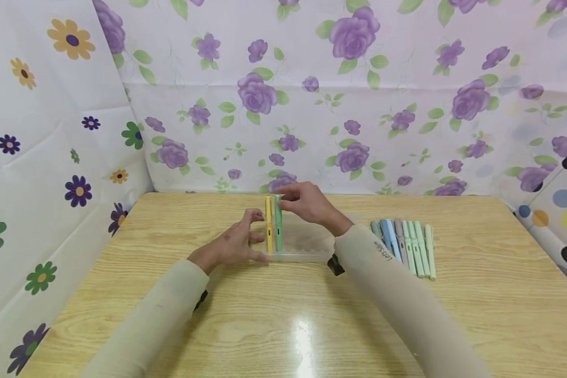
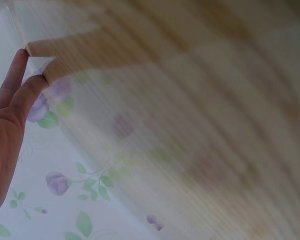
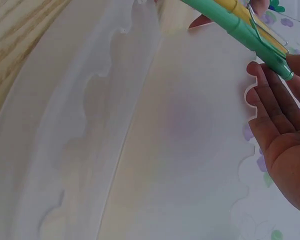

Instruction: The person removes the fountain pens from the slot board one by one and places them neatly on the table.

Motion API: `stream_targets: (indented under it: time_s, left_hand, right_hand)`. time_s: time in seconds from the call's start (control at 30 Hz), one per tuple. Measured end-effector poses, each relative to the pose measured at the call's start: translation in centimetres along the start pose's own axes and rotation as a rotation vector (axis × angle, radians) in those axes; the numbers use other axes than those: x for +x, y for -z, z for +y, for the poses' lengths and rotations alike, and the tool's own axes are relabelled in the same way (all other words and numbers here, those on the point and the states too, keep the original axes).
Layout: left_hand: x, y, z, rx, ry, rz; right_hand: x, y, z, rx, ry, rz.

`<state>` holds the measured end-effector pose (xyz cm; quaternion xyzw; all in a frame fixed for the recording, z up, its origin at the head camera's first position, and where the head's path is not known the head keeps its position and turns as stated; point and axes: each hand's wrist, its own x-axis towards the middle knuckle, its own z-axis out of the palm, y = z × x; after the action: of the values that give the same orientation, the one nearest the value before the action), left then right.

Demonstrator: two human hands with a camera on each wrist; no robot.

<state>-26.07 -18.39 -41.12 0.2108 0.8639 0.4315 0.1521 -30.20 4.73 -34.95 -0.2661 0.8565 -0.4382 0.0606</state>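
Note:
A clear plastic pen stand [image 1: 307, 236] with scalloped notches [image 3: 250, 100] stands on the table. At its left end a yellow pen [image 1: 269, 226] leans upright, and beside it is a green pen [image 1: 279, 226]. My right hand [image 1: 312, 205] pinches the top of the green pen between thumb and fingers; the other fingers lie behind the notched edge in the right wrist view. My left hand [image 1: 236, 241] holds the stand's left end, thumb low at the front. In the left wrist view two fingers [image 2: 27, 95] touch the see-through panel.
Right of the stand, several pens [image 1: 408, 247] in blue, grey and pale green lie in a row on the wooden table [image 1: 264, 315]. Flowered cloth [image 1: 312, 131] hangs behind the table and at its left side.

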Motion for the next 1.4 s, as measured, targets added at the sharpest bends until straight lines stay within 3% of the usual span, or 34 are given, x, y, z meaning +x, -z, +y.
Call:
stream_targets:
  time_s: [0.3, 0.73, 1.4]
  left_hand:
    - [0.0, 0.0, 0.0, -0.007, 0.004, -0.006]
    - [0.1, 0.0, 0.1, 0.001, -0.009, 0.001]
    - [0.0, -0.1, 0.0, 0.022, -0.01, -0.004]
  right_hand:
    - [-0.2, 0.3, -0.2, -0.024, 0.002, 0.014]
    - [-1.7, 2.9, -1.5, 0.012, 0.008, 0.061]
    - [-5.2, 6.7, -0.3, -0.025, -0.03, 0.04]
